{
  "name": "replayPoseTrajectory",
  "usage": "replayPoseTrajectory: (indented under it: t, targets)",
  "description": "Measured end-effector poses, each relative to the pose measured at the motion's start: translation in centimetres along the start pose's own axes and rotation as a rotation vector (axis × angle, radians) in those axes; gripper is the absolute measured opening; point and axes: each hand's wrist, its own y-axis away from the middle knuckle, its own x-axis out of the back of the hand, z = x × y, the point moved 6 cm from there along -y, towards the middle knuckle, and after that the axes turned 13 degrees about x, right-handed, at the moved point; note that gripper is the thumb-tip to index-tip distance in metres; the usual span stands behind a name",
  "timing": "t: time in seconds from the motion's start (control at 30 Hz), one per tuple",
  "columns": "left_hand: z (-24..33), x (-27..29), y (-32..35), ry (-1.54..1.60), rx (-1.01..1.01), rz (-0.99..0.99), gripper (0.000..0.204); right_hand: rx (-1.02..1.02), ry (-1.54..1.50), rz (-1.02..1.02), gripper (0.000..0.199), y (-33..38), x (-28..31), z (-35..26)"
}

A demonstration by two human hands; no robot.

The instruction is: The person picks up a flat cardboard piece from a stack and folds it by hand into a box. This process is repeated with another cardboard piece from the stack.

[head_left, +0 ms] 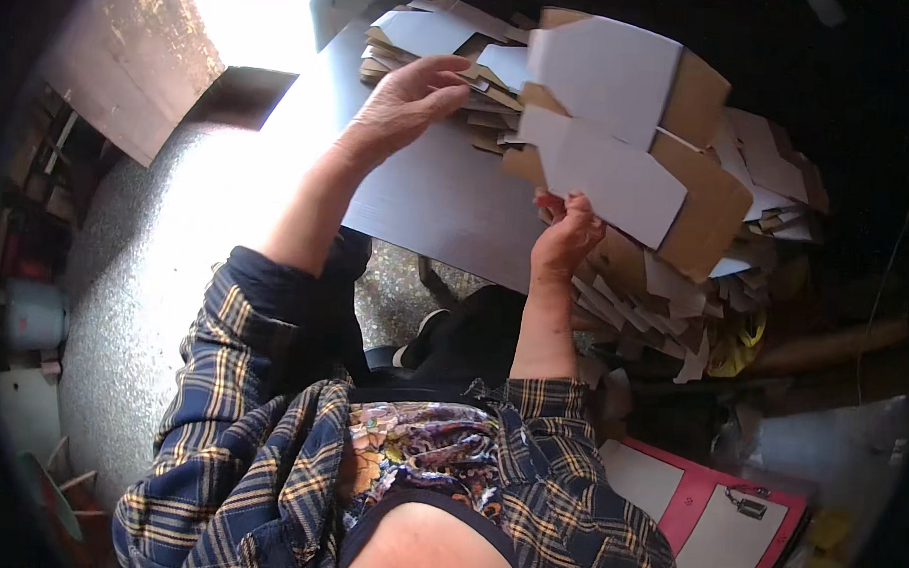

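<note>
Pinching the lower edge of a flat white-and-brown carton blank, the right hand lifts it clear; the left hand, fingers spread, steadies the blank stack at eleven o'clock on the tabletop.

Bright sun pours in from the top left and whites out the floor. The right side is dark. The edges bend and look black.
</note>
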Motion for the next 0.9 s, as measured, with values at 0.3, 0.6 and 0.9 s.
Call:
replayPoseTrajectory:
  t: [0.3,0.6,0.9]
  targets:
    - [-2.0,1.1,1.1,0.251,0.244,-0.071,0.045,-0.381,-0.474,-0.092,0.013,4.4,-3.5,3.4]
    - [-2.4,3.0,1.0,0.198,0.223,-0.017,0.029,-0.583,-0.362,-0.453,0.028,6.4,-5.5,4.2]
    - [-2.0,3.8,0.9,0.114,0.133,0.069,0.022,0.127,0.074,-0.43,0.018,-0.2,-7.2,-3.7]
